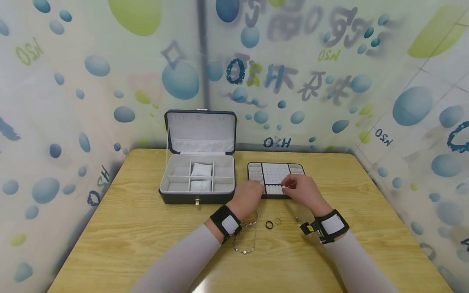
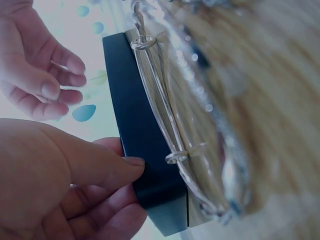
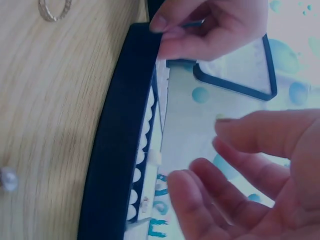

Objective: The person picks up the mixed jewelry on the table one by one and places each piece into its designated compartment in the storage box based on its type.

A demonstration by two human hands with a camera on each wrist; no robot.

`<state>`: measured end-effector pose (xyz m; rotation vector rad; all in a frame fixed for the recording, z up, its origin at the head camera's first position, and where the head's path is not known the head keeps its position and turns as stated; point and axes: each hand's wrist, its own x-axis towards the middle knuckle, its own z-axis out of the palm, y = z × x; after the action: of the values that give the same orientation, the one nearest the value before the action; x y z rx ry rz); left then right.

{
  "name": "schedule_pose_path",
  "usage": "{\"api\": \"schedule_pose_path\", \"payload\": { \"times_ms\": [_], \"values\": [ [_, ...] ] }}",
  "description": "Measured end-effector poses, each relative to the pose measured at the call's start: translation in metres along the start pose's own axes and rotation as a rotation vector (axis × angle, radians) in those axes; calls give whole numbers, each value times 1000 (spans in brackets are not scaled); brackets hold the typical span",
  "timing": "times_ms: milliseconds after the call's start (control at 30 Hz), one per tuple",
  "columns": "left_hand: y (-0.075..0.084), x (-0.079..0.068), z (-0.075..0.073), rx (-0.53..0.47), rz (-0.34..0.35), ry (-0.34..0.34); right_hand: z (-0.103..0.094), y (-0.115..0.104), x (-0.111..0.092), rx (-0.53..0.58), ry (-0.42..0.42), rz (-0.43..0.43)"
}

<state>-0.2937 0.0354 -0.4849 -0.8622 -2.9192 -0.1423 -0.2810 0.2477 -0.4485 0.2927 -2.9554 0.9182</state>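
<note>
My left hand [image 1: 249,197] grips the front left corner of a shallow dark jewelry tray [image 1: 277,196], its thumb against the front wall in the left wrist view. Over the tray's right part hovers my right hand [image 1: 303,190]. Its fingers are bent loosely, with a gap to the thumb in the right wrist view, and I see nothing held there. White ring rolls [image 3: 137,175] line the tray's front compartment, and a small pale piece [image 3: 155,157] stands just behind them. A silvery bangle [image 2: 200,95] lies close below my left wrist.
An open jewelry box [image 1: 198,198] with compartments and two white cushions stands left of the tray. On the table in front lie a dark ring [image 1: 269,224], a thin gold ring [image 1: 278,221], and a star necklace [image 1: 244,252]. A small pearl piece [image 3: 8,179] lies nearer my right wrist.
</note>
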Motion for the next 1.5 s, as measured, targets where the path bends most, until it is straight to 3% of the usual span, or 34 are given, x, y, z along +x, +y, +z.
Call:
{"api": "schedule_pose_path", "payload": {
  "times_ms": [567, 867, 1200, 1500],
  "values": [
    [-1, 0, 1, 8, 1, 15, -3, 10, -10, -150, -364, -91],
    [0, 1, 1, 7, -4, 3, 4, 11, -12, -188, -425, -9],
    [-1, 1, -1, 15, -4, 0, 7, 16, -10, -209, -521, -28],
    [0, -2, -1, 15, 11, 27, 4, 13, -16, -214, -555, 14]
  ]
}}
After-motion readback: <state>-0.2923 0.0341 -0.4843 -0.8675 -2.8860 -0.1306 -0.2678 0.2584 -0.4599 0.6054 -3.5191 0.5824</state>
